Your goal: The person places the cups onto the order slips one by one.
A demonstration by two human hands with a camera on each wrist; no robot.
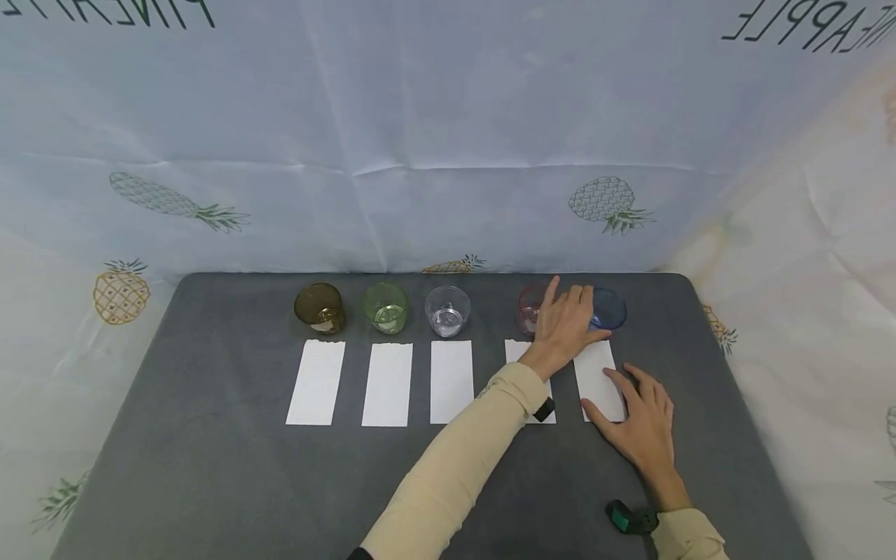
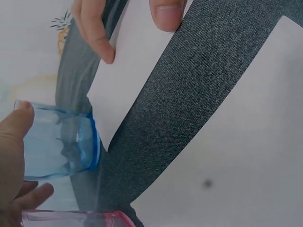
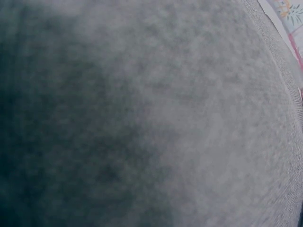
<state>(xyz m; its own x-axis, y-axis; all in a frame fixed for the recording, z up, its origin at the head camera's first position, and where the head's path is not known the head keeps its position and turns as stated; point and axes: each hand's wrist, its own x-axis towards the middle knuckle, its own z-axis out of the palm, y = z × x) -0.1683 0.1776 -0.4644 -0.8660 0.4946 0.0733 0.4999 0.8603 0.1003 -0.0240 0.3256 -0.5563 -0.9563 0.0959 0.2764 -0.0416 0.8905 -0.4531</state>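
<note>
A blue glass [image 1: 609,309] stands at the right end of a row of coloured glasses. My left hand [image 1: 563,319] reaches across from the left and grips this glass near its rim, thumb on one side and fingers on the other. In the left wrist view the thumb lies at the rim of the blue glass [image 2: 61,142]. Just left of it, a pink glass [image 1: 529,309] is partly hidden by the left hand. My right hand [image 1: 642,420] rests with thumb and fingers spread over the rightmost white paper strip [image 1: 598,381], holding nothing.
Farther left stand a brown glass [image 1: 319,308], a green glass [image 1: 386,308] and a clear glass [image 1: 448,311]. Below the glasses lie several white paper strips [image 1: 316,385] on the grey table [image 1: 231,482]. A pineapple-print cloth [image 1: 448,117] hangs behind.
</note>
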